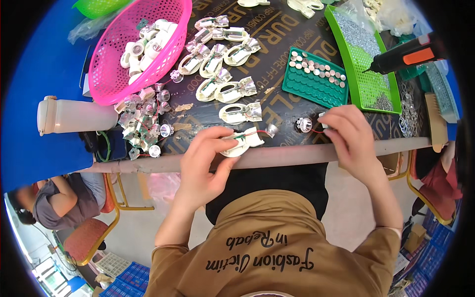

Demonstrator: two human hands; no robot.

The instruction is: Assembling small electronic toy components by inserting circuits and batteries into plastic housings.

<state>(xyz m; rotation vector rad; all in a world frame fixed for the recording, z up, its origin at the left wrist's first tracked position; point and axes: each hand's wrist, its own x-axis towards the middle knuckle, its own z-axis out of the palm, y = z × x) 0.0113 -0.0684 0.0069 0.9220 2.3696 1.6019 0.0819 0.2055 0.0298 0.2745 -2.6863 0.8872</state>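
1. Head view, left hand (205, 166): at the near edge of the worktop (277, 154), fingers closed around a white oval housing (241, 143), thumb beneath it. The housing is pressed against the edge, seemingly to steady it.
2. Wires (250, 132): red and green leads run from the housing toward a small silver reflector (271, 130) lying just beside it on the worktop.
3. Right hand (351, 141): at the near edge, further right, fingertips pinched narrow on a small white part (322, 118) with a red lead; exactly what it grips cannot be told. A round lens (304, 124) lies just to its left.
4. Finished-looking housings (225, 64): laid in loose rows mid-worktop, each with a reflector fitted, well apart from the hands.
5. Pink basket (111, 74): far left corner, holding white parts, within reach of the left hand.
6. Loose reflectors (141, 121): heaped near the left edge, below the basket.
7. Teal tray (311, 86): centre right, small round discs in rows.
8. Green tray (368, 69): right of it, holding tiny metal pieces.
9. Glue gun (403, 55): right edge, nozzle resting over the green tray.
10. Bottle (74, 116): lying on its side off the left edge.
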